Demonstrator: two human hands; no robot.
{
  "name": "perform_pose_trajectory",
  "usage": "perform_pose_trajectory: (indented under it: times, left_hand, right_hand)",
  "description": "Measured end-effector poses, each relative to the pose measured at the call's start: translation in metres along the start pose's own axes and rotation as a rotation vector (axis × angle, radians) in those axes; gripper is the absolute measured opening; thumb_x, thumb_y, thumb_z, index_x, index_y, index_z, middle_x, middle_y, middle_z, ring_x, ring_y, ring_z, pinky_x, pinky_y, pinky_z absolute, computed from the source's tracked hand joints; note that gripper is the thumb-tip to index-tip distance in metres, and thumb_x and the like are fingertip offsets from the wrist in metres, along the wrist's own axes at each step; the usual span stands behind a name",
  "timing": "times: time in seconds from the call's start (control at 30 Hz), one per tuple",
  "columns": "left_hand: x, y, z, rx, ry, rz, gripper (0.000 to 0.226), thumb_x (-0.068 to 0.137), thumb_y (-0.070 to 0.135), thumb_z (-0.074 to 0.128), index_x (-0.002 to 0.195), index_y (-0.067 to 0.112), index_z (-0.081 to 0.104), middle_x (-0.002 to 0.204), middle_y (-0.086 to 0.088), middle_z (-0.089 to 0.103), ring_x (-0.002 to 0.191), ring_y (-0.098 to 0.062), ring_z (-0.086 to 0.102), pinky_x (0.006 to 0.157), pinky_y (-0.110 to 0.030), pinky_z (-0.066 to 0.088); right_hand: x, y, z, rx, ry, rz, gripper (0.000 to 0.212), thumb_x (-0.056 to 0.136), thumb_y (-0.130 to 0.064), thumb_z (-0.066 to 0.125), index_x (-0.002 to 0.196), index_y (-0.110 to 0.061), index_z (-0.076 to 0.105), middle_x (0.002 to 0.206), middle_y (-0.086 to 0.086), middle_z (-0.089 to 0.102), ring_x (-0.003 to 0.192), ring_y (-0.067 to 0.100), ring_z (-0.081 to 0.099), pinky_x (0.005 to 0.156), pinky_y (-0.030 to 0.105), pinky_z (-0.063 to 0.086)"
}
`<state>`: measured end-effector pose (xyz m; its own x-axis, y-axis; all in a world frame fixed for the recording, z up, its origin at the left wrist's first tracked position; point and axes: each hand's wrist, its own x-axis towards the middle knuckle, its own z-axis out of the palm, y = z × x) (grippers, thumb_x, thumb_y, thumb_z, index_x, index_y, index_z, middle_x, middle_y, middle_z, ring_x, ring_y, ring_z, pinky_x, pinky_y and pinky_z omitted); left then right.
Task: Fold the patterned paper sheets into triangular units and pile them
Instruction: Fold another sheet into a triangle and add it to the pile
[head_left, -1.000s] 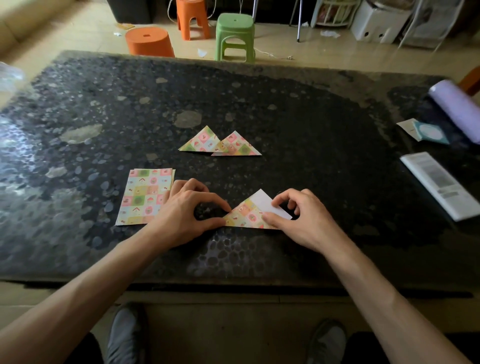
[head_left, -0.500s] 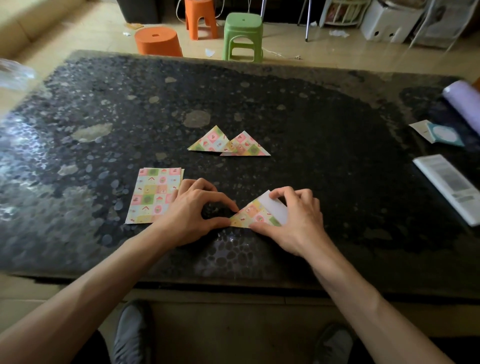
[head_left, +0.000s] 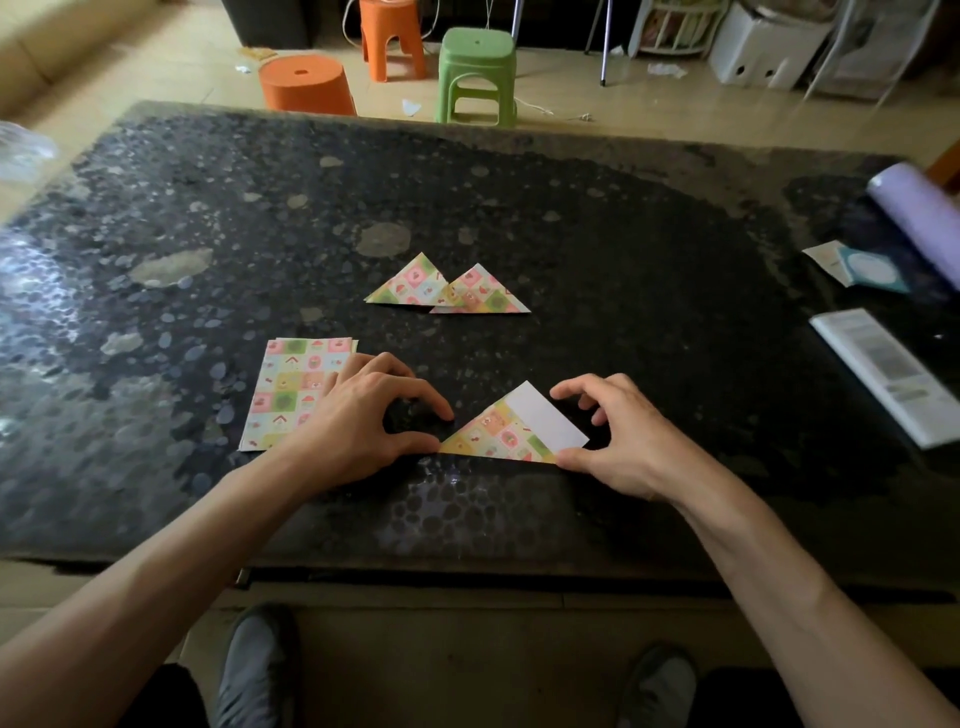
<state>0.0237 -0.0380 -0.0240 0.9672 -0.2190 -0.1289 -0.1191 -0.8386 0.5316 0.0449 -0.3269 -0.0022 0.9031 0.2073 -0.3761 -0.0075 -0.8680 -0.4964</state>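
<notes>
Dark table bears two folded triangles, one half-folded sheet, one stack.

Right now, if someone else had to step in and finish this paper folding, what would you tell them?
Left hand: thumb tip at the left corner of the half-folded sheet, gripping nothing.
Right hand: thumb on its right corner, fingers lifted off it.
The sheet lies flat on the table, white flap showing on its right slope.
Done: two finished triangles, overlapping at a corner, further back.
Left to do: finish this unit, fold the stack of flat sheets partly hidden by the left hand, then pile all units together.
</notes>
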Motion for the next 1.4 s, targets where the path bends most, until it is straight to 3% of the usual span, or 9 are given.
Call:
perform_pose_trajectory:
  times: [0.2, 0.4, 0.47, 0.57, 0.77, 1.03, 1.17, 1.3, 1.4]
  left_hand:
    - [0.003, 0.004, 0.001, 0.027, 0.035, 0.034, 0.029, 0.081, 0.050, 0.080, 0.101, 0.062, 0.064, 0.117, 0.022, 0.051, 0.123, -0.012, 0.040, 0.107, -0.049, 0.038]
    - [0.004, 0.008, 0.007, 0.022, 0.214, 0.118, 0.021, 0.091, 0.034, 0.074, 0.107, 0.047, 0.071, 0.108, 0.020, 0.060, 0.105, -0.007, 0.055, 0.092, -0.040, 0.051]
    - [0.003, 0.013, 0.012, 0.035, 0.232, 0.182, 0.021, 0.093, 0.042, 0.070, 0.114, 0.043, 0.070, 0.108, 0.020, 0.060, 0.103, -0.004, 0.055, 0.089, -0.033, 0.051]
    - [0.002, 0.018, 0.024, 0.152, 0.167, 0.306, 0.047, 0.087, 0.062, 0.066, 0.129, 0.042, 0.065, 0.119, 0.017, 0.058, 0.110, -0.007, 0.054, 0.091, -0.030, 0.048]
    - [0.011, 0.021, 0.031, 0.238, 0.169, 0.358, 0.049, 0.091, 0.061, 0.058, 0.134, 0.037, 0.065, 0.121, 0.014, 0.061, 0.108, -0.011, 0.058, 0.084, -0.024, 0.043]
    - [0.008, 0.023, 0.025, 0.383, 0.175, 0.549, 0.031, 0.098, 0.039, 0.064, 0.127, 0.028, 0.069, 0.124, 0.001, 0.065, 0.105, -0.020, 0.066, 0.087, -0.039, 0.055]
    - [0.005, 0.020, 0.027, 0.445, 0.192, 0.604, 0.049, 0.083, 0.018, 0.085, 0.128, 0.019, 0.066, 0.127, -0.005, 0.068, 0.110, -0.025, 0.069, 0.085, -0.043, 0.057]
    - [0.003, 0.020, 0.022, 0.350, 0.289, 0.600, 0.023, 0.093, 0.010, 0.071, 0.116, 0.012, 0.072, 0.119, -0.007, 0.072, 0.107, -0.026, 0.071, 0.086, -0.044, 0.060]
    - [0.002, 0.014, 0.021, 0.221, 0.339, 0.510, 0.023, 0.092, 0.003, 0.070, 0.110, 0.016, 0.073, 0.120, -0.002, 0.073, 0.109, -0.022, 0.071, 0.085, -0.040, 0.061]
  right_hand:
    - [-0.001, -0.003, 0.013, 0.047, 0.149, 0.012, 0.032, 0.089, -0.038, 0.078, 0.117, -0.042, 0.062, 0.122, -0.010, 0.048, 0.113, 0.008, 0.051, 0.088, 0.026, 0.042]
    - [-0.006, -0.010, 0.023, -0.023, 0.207, -0.010, 0.047, 0.088, -0.040, 0.079, 0.128, -0.039, 0.055, 0.121, -0.010, 0.050, 0.113, 0.009, 0.053, 0.086, 0.024, 0.046]
    - [-0.007, -0.011, 0.022, -0.024, 0.214, -0.002, 0.049, 0.087, -0.042, 0.080, 0.129, -0.039, 0.054, 0.119, -0.010, 0.051, 0.111, 0.009, 0.054, 0.085, 0.025, 0.046]
    - [-0.008, -0.011, 0.023, -0.023, 0.224, 0.013, 0.047, 0.089, -0.043, 0.078, 0.130, -0.040, 0.054, 0.120, -0.010, 0.051, 0.110, 0.008, 0.053, 0.083, 0.024, 0.045]
    - [-0.010, -0.010, 0.019, 0.085, 0.221, 0.038, 0.052, 0.092, -0.036, 0.076, 0.139, -0.036, 0.054, 0.120, -0.010, 0.060, 0.100, 0.004, 0.060, 0.080, 0.021, 0.048]
    - [-0.003, -0.003, 0.012, 0.434, 0.170, 0.124, 0.046, 0.086, -0.028, 0.080, 0.127, -0.037, 0.063, 0.096, -0.012, 0.073, 0.092, 0.009, 0.073, 0.090, 0.038, 0.060]
    - [-0.007, -0.005, 0.007, 0.331, 0.103, 0.000, 0.046, 0.086, -0.024, 0.081, 0.124, -0.041, 0.062, 0.108, -0.013, 0.067, 0.095, 0.004, 0.067, 0.087, 0.029, 0.059]
    - [-0.014, -0.003, -0.004, 0.093, -0.068, -0.181, 0.068, 0.071, -0.052, 0.089, 0.129, -0.053, 0.054, 0.125, -0.024, 0.048, 0.120, -0.003, 0.041, 0.095, 0.026, 0.042]
    - [-0.018, -0.001, 0.001, -0.036, -0.055, -0.349, 0.062, 0.074, -0.047, 0.087, 0.128, -0.050, 0.057, 0.126, -0.028, 0.045, 0.124, -0.005, 0.035, 0.099, 0.020, 0.035]
